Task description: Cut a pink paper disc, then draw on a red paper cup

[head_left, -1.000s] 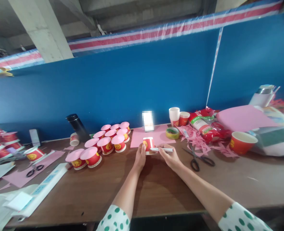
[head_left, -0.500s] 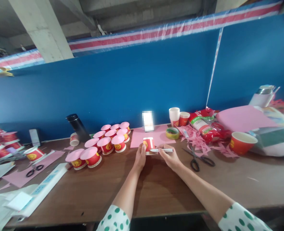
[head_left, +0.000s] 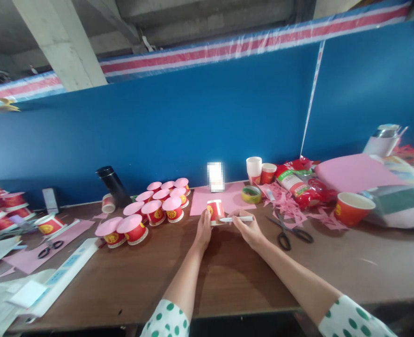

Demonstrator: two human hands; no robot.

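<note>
A red paper cup (head_left: 215,210) with a yellow emblem is held upside down by my left hand (head_left: 203,230), whose fingers close on its left side. My right hand (head_left: 248,228) grips a white marker pen (head_left: 241,219). The pen's tip points left, at the lower right side of the cup; whether it touches cannot be made out. Behind the cup lies a pink paper sheet (head_left: 198,199). A roll of yellow-green tape (head_left: 251,194) rests at that sheet's right end.
Several upside-down red cups topped with pink discs (head_left: 153,211) stand to the left. Black scissors (head_left: 284,234) lie right of my right hand, near pink paper shreds (head_left: 287,206) and a red cup (head_left: 352,208). A white power strip (head_left: 64,276) and black flask (head_left: 114,185) are at left.
The cup has shifted slightly left and turned a little in my left hand, so its emblem shows more. My right hand and the pen have hardly moved.
</note>
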